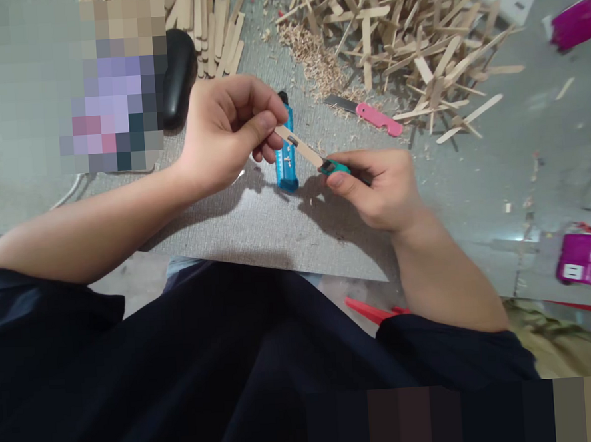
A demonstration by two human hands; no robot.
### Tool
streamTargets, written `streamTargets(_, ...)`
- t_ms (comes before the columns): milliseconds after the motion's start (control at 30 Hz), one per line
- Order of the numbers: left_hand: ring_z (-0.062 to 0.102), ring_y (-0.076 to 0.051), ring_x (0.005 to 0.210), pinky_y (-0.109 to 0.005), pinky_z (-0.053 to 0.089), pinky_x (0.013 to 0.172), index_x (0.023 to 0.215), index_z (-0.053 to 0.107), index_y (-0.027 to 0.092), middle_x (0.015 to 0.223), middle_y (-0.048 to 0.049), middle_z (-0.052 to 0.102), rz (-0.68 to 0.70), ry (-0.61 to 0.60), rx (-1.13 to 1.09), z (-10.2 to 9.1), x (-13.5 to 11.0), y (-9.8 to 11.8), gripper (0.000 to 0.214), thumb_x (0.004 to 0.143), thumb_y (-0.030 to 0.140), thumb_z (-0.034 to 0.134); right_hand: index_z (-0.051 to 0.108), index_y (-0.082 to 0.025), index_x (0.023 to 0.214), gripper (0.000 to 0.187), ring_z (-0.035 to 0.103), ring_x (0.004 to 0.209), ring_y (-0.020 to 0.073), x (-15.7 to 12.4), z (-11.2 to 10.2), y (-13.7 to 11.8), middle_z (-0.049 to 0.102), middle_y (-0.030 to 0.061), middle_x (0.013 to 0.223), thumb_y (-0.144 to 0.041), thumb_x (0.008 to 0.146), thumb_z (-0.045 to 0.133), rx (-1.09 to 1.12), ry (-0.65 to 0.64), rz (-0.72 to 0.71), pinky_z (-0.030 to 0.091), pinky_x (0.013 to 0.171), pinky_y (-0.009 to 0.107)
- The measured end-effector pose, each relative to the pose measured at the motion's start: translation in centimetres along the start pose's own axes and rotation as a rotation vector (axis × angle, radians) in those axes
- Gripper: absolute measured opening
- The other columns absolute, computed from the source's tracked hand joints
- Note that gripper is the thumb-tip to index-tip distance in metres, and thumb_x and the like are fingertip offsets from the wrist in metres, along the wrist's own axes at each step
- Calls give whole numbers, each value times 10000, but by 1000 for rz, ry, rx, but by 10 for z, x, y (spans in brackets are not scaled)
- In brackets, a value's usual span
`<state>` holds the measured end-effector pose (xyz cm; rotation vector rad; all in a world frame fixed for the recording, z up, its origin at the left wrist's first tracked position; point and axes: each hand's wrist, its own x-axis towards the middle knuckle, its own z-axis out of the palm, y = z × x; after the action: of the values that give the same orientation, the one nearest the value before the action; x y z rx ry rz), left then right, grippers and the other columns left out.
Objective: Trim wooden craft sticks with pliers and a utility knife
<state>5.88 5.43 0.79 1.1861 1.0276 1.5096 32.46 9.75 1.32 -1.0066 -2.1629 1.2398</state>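
My left hand [230,128] pinches one end of a flat wooden stick [305,149] between thumb and fingers. My right hand [373,186] is closed around a teal utility knife [336,168], whose blade end meets the other end of the stick. Both hands hover above a grey mat [255,223]. A blue utility knife [286,156] lies on the mat directly beneath the stick.
A pink utility knife [373,115] lies behind, beside wood shavings [310,53]. Piles of wooden sticks [414,33] fill the back, with a neater stack [213,26] at left. A black object [179,75] sits back left. Purple packages [585,256] lie at right.
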Motion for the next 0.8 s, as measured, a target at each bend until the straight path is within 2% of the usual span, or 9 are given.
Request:
streamTargets(133,699,-114,531,-240,518,494,808,768,223,654,6,750,13,-16,-56,0,0,-2,355,948,483,964,802,-258,797,630,407,595,142,-2,-4,-9,581,-6,656,-877,916,819,-42,7,11,311,560,381)
streamTargets(233,711,-106,553,-212,533,511,812,741,205,660,13,740,-48,-64,-126,0,-2,-3,388,924,470,1002,810,-281,808,611,373,573,135,-5,-7,-16,558,-10,649,-885,896,837,-32,-12,31,308,544,387)
streamTargets(300,706,-92,561,-184,534,522,829,716,201,666,27,725,-137,-86,-219,1,-3,-5,344,958,397,967,806,-295,810,611,354,563,138,-7,-7,-19,531,-10,637,-900,893,827,-19,-11,33,300,535,394)
streamTargets(400,690,-63,557,-154,549,552,839,644,199,703,41,710,-368,-154,-387,4,-6,-11,299,1032,274,860,785,-296,785,631,350,561,141,-7,-3,-16,504,-9,622,-917,893,808,8,-7,21,285,528,393)
streamTargets(500,696,-53,554,-144,563,570,828,585,200,722,49,692,-533,-202,-468,7,-11,-14,324,1065,243,802,765,-280,777,662,406,576,149,-4,2,-8,511,-7,621,-929,905,775,47,7,-6,311,537,381)
streamTargets(567,718,-68,565,-153,571,573,843,598,198,712,51,693,-524,-211,-453,8,-12,-13,301,1051,232,814,750,-275,782,673,431,589,158,-1,5,-1,515,-5,626,-932,927,738,35,86,-23,319,550,378)
streamTargets(667,762,-97,596,-170,581,568,877,649,188,720,38,744,-411,-191,-376,7,-13,-9,239,1022,214,837,759,-288,812,620,410,607,163,2,3,6,502,-8,643,-892,953,745,-39,236,-55,316,586,379)
streamTargets(733,770,-101,601,-176,579,564,902,682,182,739,29,778,-325,-145,-308,5,-12,-5,182,1037,192,805,793,-294,861,562,415,613,161,3,0,9,530,-11,665,-847,958,780,-76,266,-75,335,608,380)
streamTargets(800,756,-91,587,-177,571,565,921,715,180,731,34,781,-253,-95,-226,4,-10,-3,144,1056,156,761,823,-289,906,542,476,622,162,3,-2,12,606,-7,698,-829,951,804,-80,240,-81,373,620,382)
